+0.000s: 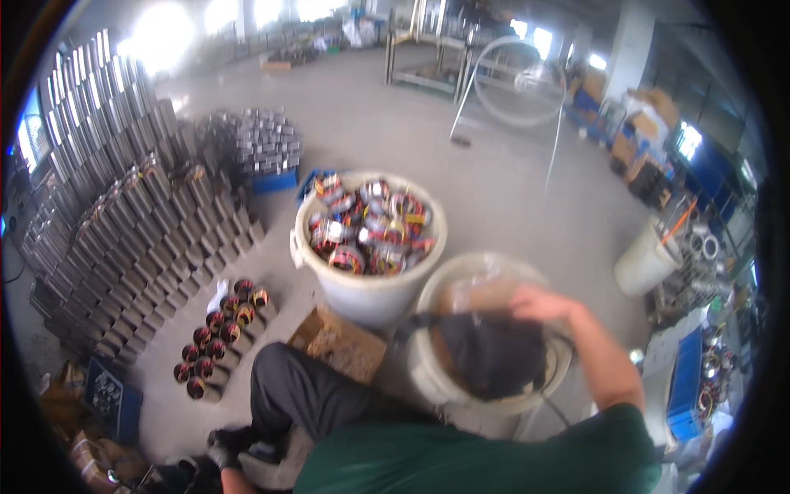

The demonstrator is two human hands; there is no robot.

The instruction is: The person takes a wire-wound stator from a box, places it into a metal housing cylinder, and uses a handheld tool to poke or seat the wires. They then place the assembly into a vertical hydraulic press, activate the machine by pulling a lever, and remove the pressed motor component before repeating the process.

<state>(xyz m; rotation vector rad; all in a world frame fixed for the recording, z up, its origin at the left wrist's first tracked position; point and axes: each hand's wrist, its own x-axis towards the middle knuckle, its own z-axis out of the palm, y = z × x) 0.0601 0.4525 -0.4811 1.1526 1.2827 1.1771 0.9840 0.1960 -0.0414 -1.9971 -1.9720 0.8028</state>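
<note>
My right hand (536, 305) reaches over the far side of a white round bin (562, 375) at the right. It is at the upper edge of a black cloth-like bundle (494, 354) lying across the bin. Motion blur smears the fingers, so their grip is unclear. Far down at the lower left, my left hand (224, 454), in what looks like a grey glove, is beside dark equipment (177, 476). Its fingers are too small and dark to read.
A white tub (362, 288) full of wired motor stators stands ahead, with a cardboard box (362, 354) before it. Metal tubes (140, 230) are stacked at the left; several upright tubes (222, 337) hold wound parts. A blue tray (685, 383) sits at the right.
</note>
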